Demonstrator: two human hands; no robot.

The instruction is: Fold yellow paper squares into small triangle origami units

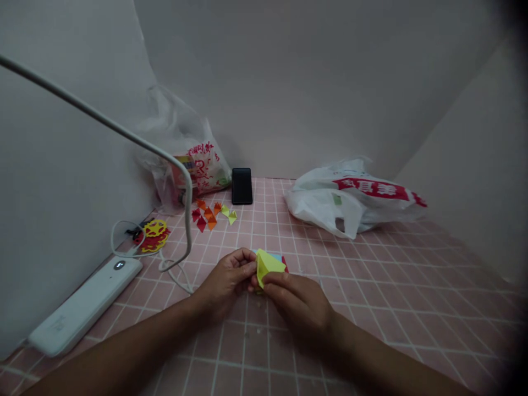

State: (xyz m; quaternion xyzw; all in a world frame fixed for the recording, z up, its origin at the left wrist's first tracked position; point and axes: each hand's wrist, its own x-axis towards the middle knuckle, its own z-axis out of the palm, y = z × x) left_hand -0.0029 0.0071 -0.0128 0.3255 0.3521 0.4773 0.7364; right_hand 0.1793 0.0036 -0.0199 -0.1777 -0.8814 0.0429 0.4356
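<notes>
A partly folded piece of yellow paper is held up between my two hands, low in the middle of the view. My left hand pinches its left edge between thumb and fingers. On its lower right side, my right hand grips the same paper with closed fingers. Just behind it, bits of light blue and red show, mostly hidden by the paper and my fingers. Farther off to the left lie several small folded paper pieces in red, orange and yellow.
A white power bank with a looping white cable lies at left, near red and yellow cut-out shapes. At the back stand a filled plastic bag, a black phone and another white bag on the pink tiled surface.
</notes>
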